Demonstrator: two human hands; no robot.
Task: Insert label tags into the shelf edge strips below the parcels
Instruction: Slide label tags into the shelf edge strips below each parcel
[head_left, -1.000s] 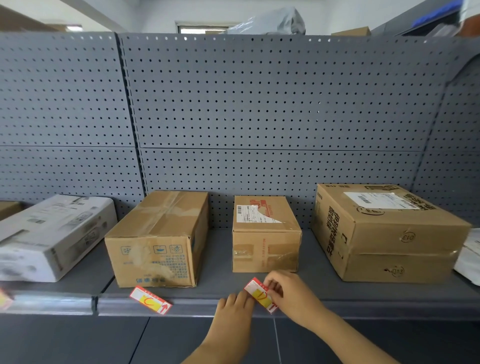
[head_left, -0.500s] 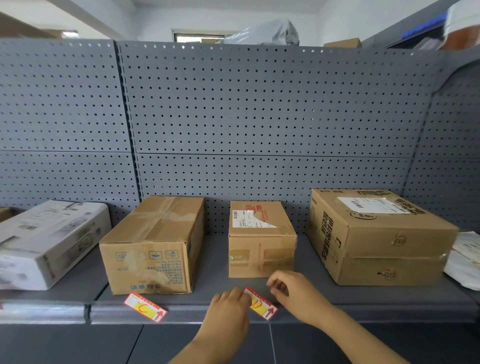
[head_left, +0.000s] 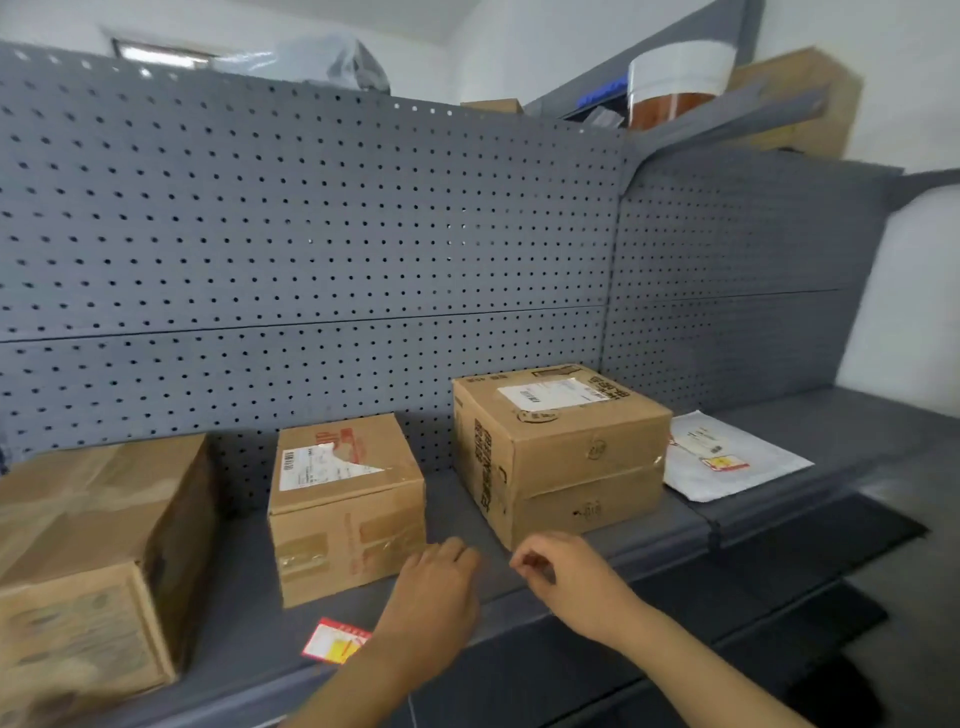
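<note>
A red and yellow label tag (head_left: 335, 640) sits at the shelf edge strip (head_left: 511, 616) below the small middle parcel (head_left: 345, 504); my left forearm hides its right end. My left hand (head_left: 436, 597) is just right of the tag, fingers reaching forward over the shelf with nothing in them. My right hand (head_left: 566, 577) hovers in front of the large right parcel (head_left: 561, 452), fingers loosely curled, with nothing visible in them. A third parcel (head_left: 93, 561) stands at the left.
A white mailer bag (head_left: 727, 457) lies flat on the shelf right of the large parcel, with a red and yellow sticker (head_left: 724, 462) on it. Grey pegboard (head_left: 311, 234) backs the shelf. A lower shelf (head_left: 779, 582) juts out at the right.
The view has swung to the right. Both hands have let go of the tag under the middle parcel and moved right, toward the large parcel. The tag stays at the edge.
</note>
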